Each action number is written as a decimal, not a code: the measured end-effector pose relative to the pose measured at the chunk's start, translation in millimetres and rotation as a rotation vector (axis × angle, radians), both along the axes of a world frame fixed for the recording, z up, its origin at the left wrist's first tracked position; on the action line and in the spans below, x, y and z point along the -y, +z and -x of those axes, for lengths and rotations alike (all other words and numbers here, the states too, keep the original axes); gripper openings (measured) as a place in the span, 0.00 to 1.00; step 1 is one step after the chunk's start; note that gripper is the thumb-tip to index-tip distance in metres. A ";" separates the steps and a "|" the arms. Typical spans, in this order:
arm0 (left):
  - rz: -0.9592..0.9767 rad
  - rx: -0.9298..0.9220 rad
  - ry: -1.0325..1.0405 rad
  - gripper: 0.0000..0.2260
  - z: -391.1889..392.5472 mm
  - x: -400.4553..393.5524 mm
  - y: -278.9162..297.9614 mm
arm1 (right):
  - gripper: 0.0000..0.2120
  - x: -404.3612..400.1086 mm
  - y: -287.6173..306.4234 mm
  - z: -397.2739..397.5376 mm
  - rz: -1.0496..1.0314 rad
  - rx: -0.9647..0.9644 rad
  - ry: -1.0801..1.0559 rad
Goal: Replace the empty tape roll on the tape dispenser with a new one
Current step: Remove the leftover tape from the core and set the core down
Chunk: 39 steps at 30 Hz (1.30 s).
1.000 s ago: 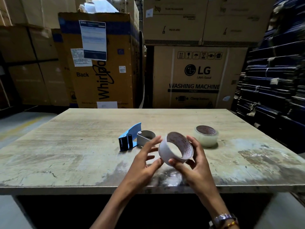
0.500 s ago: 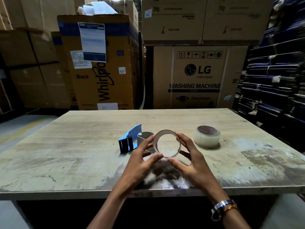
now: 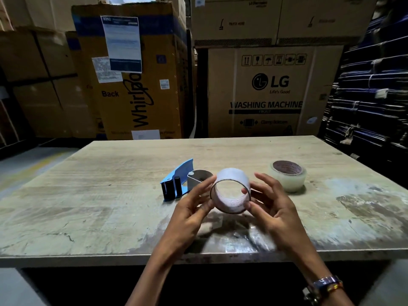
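Observation:
An empty white cardboard tape core (image 3: 231, 180) is held above the table, its open end turned towards me. My left hand (image 3: 189, 208) grips its left rim with thumb and fingertips. My right hand (image 3: 273, 206) holds its right side, thumb at the lower rim. Behind my left hand the blue tape dispenser (image 3: 176, 181) lies on the table, its grey metal hub bare. A full roll of clear tape (image 3: 288, 175) lies flat on the table to the right, apart from both hands.
The worn wooden table (image 3: 88, 206) has its front edge close to me. Large cardboard appliance boxes (image 3: 265, 91) stand behind it. Stacked dark bundles (image 3: 371, 96) fill the right side. A watch sits on my right wrist.
The empty core has been turned in my hands, from side-on a second ago to end-on, then tilted so its outer wall shows on top. Both hands stayed on it.

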<state>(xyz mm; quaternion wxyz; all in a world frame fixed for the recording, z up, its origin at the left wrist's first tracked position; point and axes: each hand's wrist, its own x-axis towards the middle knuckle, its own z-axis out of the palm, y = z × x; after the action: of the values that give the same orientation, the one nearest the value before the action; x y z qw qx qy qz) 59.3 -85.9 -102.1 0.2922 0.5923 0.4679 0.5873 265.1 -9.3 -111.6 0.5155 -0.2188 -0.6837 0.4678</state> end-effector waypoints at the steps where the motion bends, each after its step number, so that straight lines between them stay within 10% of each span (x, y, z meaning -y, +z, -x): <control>1: 0.000 0.034 0.006 0.20 0.3 -0.4 -0.9 | 0.29 -1.1 -0.2 -0.6 0.022 -0.007 0.007; 22: 0.070 0.314 0.081 0.14 -1.6 0.4 -0.7 | 0.30 3.8 7.7 -0.8 -0.009 0.140 0.015; 39: 0.016 0.176 0.022 0.11 -1.2 4.0 -1.8 | 0.27 12.4 12.0 2.6 0.204 0.030 -0.009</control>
<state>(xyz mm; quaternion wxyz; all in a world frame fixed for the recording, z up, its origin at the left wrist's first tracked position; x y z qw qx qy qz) 60.5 -89.8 -103.8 0.3303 0.5307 0.4515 0.6368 262.5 -21.7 -99.6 0.4823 -0.2801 -0.6390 0.5297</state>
